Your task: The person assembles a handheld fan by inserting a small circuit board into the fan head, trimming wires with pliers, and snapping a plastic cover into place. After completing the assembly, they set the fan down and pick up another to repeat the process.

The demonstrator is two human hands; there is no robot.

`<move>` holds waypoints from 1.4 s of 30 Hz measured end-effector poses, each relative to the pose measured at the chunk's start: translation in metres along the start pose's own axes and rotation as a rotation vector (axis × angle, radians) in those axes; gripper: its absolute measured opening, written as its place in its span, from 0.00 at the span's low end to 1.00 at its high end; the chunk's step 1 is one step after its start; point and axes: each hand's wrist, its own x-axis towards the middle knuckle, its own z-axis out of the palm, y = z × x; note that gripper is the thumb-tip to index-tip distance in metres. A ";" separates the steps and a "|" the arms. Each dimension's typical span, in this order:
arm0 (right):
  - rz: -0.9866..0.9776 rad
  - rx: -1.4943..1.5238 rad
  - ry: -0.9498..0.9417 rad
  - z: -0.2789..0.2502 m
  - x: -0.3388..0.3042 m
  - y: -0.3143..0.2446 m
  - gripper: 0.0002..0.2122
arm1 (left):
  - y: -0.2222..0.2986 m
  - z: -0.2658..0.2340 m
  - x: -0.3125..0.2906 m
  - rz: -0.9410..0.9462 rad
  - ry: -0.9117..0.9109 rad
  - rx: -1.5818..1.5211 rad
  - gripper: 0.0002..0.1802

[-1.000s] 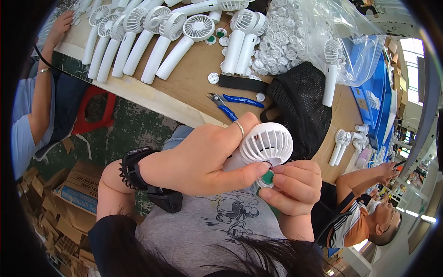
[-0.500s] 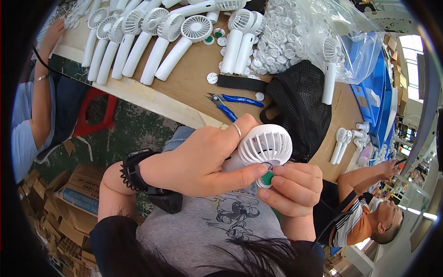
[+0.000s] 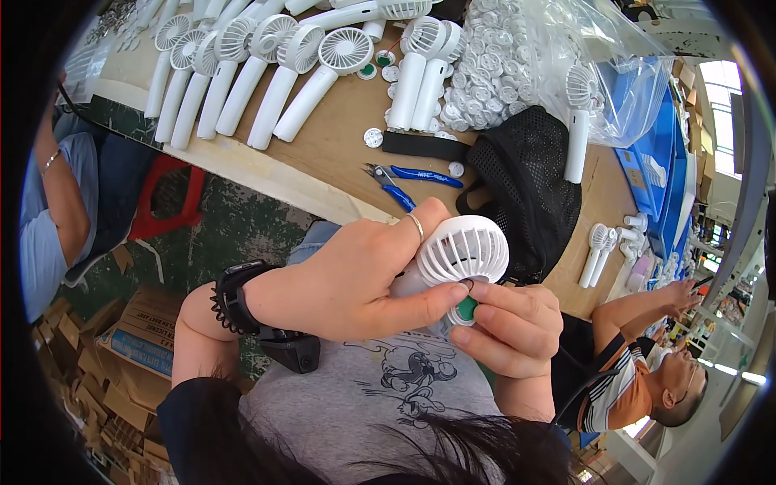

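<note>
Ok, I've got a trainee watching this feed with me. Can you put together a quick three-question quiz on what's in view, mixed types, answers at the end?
1. Multiple choice: What is the person's right hand pinching?
A) a black fabric strap
B) a small round white disc with a green face
C) a blue plastic tray

2. True or false: The person's left hand holds a white plastic handheld fan with a slatted round head.

3. Fill in the blank: On the brown tabletop lies a pair of metal cutters with ____ handles.

Key:
1. B
2. True
3. blue
</note>
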 end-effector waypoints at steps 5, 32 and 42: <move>0.042 0.007 0.037 0.001 -0.003 -0.001 0.12 | 0.000 -0.001 0.002 0.019 -0.005 -0.025 0.22; 0.215 0.026 0.082 0.003 0.006 0.004 0.11 | 0.000 0.001 0.001 0.025 0.008 -0.017 0.23; 0.232 -0.040 0.062 0.001 0.007 0.002 0.13 | -0.003 0.003 0.001 0.053 0.040 0.000 0.24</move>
